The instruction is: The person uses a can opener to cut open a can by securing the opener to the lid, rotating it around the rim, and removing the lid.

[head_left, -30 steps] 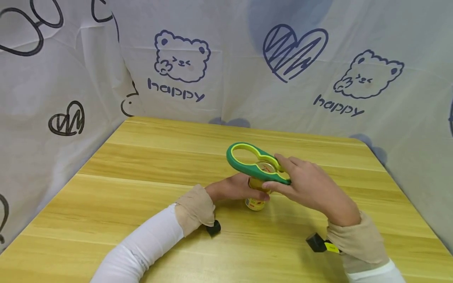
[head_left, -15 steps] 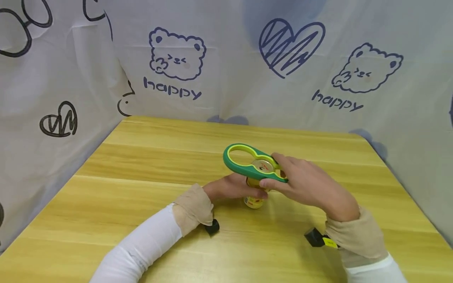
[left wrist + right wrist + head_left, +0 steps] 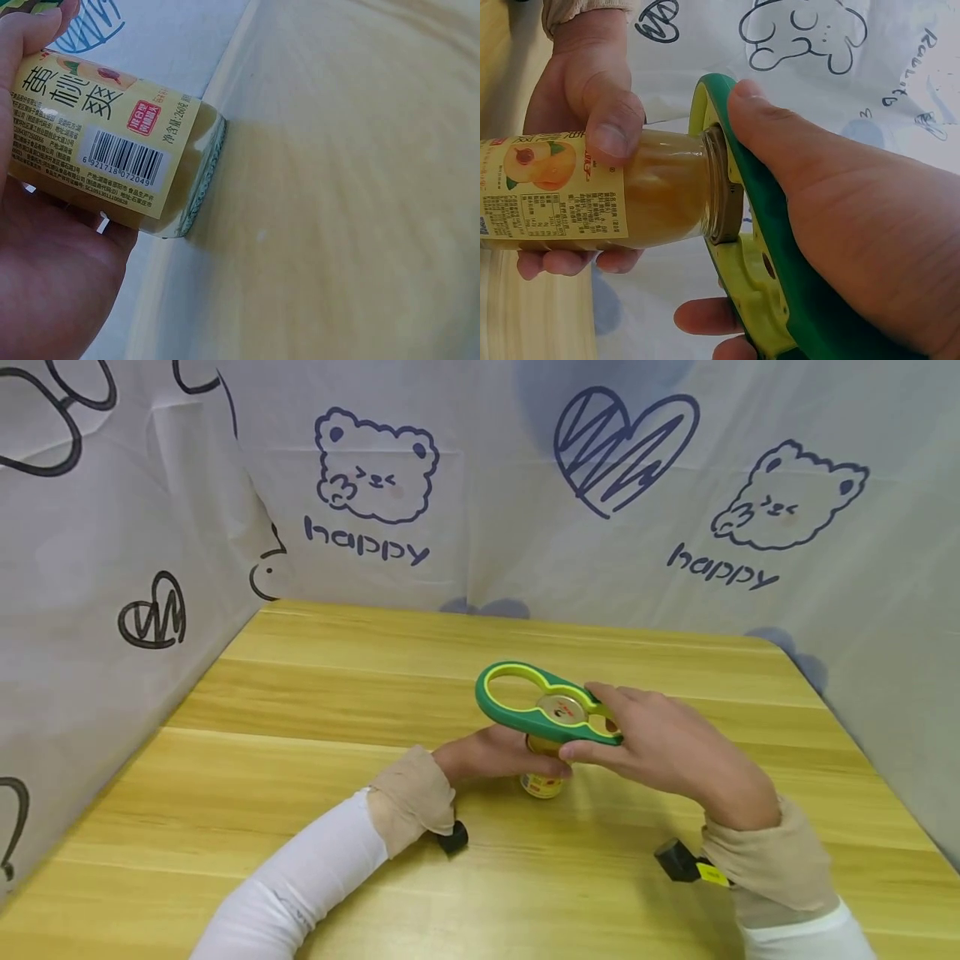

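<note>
A glass jar of yellow peaches (image 3: 112, 135), with a yellow label, stands close over the table, roughly upright. My left hand (image 3: 495, 755) grips it round the middle, thumb on the near side in the head view. Its gold metal lid (image 3: 562, 710) shows inside the middle opening of a green jar opener (image 3: 517, 720) with a yellow inner lining. My right hand (image 3: 667, 747) holds the opener's right end, thumb along one side and fingers along the other. In the right wrist view the lining lies right at the edge of the lid (image 3: 724, 184).
The wooden table (image 3: 315, 710) runs back to a white cloth (image 3: 495, 527) printed with bears and hearts. Another cloth side (image 3: 75, 543) hangs at the left. Small black cameras (image 3: 452, 838) are strapped at both wrists.
More of the lid now shows within the opener's middle opening than a second ago, and the opener sits slightly differently over it. Both hands keep their holds; the head view shifts a little.
</note>
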`<state>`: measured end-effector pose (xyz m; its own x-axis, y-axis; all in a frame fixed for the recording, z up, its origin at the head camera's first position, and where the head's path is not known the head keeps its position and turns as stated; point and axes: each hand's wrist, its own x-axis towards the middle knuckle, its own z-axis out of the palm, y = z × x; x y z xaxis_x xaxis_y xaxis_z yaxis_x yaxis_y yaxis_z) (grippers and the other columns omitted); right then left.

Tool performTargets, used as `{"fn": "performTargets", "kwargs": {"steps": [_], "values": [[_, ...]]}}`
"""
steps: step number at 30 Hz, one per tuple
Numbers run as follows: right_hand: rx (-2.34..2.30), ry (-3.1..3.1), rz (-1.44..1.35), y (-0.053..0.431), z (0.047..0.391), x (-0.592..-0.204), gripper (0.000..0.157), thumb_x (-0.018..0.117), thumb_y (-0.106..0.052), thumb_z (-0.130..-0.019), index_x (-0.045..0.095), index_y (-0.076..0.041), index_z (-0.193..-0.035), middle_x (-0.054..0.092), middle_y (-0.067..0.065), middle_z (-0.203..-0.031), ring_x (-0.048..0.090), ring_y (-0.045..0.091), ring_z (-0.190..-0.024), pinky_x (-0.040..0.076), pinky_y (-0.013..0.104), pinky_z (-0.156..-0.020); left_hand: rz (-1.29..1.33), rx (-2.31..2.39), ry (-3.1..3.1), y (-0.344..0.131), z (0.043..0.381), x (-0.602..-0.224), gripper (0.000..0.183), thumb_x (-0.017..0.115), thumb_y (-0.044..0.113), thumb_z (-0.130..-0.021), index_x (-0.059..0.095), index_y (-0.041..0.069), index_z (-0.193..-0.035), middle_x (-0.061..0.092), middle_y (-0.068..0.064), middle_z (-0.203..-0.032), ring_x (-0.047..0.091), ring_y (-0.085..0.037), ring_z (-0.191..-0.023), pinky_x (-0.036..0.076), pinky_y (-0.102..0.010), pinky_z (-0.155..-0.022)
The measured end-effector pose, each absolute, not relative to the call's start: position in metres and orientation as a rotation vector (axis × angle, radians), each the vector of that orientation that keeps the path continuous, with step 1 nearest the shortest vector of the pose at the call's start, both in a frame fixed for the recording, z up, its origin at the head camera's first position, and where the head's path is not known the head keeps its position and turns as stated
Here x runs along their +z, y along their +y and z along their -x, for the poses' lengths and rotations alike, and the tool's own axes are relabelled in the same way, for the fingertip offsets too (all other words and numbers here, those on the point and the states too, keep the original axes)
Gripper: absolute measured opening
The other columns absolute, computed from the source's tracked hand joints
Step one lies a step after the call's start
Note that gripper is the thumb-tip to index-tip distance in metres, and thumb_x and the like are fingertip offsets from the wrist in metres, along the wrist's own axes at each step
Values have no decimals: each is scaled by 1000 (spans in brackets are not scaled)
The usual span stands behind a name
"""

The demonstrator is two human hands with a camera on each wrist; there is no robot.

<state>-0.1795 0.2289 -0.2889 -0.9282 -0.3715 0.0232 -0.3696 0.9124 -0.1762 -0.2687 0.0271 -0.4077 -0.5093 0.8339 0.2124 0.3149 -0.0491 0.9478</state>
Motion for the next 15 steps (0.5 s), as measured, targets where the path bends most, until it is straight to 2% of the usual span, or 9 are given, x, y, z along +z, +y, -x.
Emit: {"fn": "performTargets", "kwargs": {"steps": [6, 11, 15], "values": [[-234, 3083, 544, 230, 176, -286, 94, 54, -85, -85, 53, -13, -146, 71, 6, -110, 66, 16, -88, 57, 41, -74, -1188, 1575, 1799, 26, 267, -405, 52, 74, 4, -92, 55, 9, -140, 62, -13, -136, 61, -10, -115, 50, -29, -106], [-216, 3092, 582, 230, 175, -287, 93, 51, -86, -86, 55, -13, -143, 68, 2, -95, 60, 11, -75, 51, 33, -65, -1170, 1563, 1795, 26, 266, -406, 49, 73, 4, -93, 55, 7, -139, 62, -13, -134, 61, -9, -113, 50, -28, -105], [-190, 3107, 615, 229, 174, -288, 94, 52, -84, -87, 54, -10, -144, 65, 1, -88, 57, 10, -69, 49, 31, -63, -1160, 1548, 1800, 26, 267, -406, 48, 72, 4, -94, 55, 8, -138, 62, -12, -133, 61, -7, -112, 50, -26, -104]]}}
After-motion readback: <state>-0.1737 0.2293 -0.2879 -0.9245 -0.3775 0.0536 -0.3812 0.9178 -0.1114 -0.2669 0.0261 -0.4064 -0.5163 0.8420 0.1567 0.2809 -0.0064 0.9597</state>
